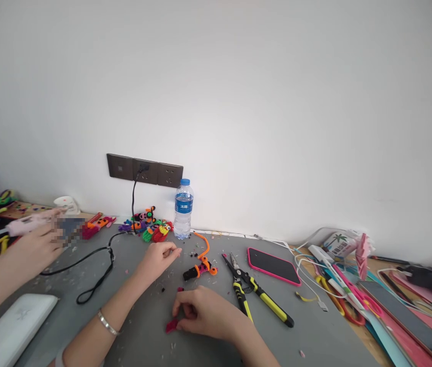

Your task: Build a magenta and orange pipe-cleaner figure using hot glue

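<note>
Cutters with metal blades and yellow-black handles [243,277] lie toward the grey tabletop's [315,339] right edge, likely for reach, the right hand [208,312] pinching a fuzzy magenta scrap [171,325], the left hand's [158,263] curled grip unclear.

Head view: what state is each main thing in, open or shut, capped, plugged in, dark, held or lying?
Cutters: jaws and handles open, lying down
Water bottle: upright, cap on
Phone: lying flat, screen dark
Black plug: in the wall socket
White cable connector: unplugged, lying loose
Orange-and-black figure: lying down
Magenta piece: at the right hand's fingertips, grip unclear
Left hand: fingers curled, contents unclear
</note>
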A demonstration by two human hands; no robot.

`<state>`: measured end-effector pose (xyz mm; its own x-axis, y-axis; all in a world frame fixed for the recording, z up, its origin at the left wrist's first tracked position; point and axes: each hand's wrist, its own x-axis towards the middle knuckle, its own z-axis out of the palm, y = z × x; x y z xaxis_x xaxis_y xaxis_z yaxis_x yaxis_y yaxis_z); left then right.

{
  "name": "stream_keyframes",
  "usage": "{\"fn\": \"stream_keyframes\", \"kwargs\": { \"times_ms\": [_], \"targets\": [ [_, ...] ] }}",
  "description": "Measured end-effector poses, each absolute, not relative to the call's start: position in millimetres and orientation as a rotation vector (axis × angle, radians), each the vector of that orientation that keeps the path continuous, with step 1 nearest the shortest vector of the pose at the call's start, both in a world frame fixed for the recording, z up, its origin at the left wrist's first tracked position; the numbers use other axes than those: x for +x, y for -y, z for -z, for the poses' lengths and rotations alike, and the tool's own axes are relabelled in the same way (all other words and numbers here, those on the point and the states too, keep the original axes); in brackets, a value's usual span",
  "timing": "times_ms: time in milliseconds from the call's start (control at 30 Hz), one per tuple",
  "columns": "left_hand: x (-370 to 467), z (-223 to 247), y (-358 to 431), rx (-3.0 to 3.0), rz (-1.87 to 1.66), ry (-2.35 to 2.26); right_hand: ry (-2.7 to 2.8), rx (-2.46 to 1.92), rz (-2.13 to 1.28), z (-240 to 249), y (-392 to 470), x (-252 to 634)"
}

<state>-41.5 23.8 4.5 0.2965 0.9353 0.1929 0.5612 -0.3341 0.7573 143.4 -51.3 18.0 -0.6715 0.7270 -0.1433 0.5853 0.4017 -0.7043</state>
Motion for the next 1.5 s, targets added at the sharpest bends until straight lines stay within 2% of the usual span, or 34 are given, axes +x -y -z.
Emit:
{"fn": "stream_keyframes", "kwargs": {
  "times_ms": [1000,1267,1500],
  "targets": [
    [-40.8,-4.2,-24.5,2.015,-0.88,-1.335,2.374,-1.152,-1.145,-16.2,54.3,141.3],
    [-40.7,-7.2,-22.3,2.002,-0.883,-1.32,2.336,-1.125,-0.976,-24.5,50.3,148.3],
    [-40.3,-6.8,-21.2,1.972,-0.889,-1.312,2.283,-1.165,-1.025,-29.6,47.1,151.5]
  ]
}}
